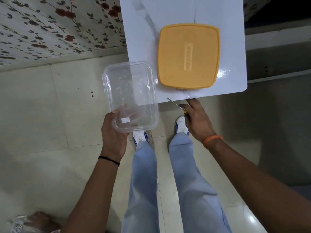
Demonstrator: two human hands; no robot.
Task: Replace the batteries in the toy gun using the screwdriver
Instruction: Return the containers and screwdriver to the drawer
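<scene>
Head view: I note the left hand [114, 137] gripping a clear plastic container [130, 96] by its near end, thumb on the rim, held partly over the white table's [235, 47] near left corner. Right hand [196, 120] holds the screwdriver [177, 106], fingers curled round its handle, shaft tip at the near edge. An orange-lidded box [188, 56] sits near that edge. Toy gun not seen.
</scene>
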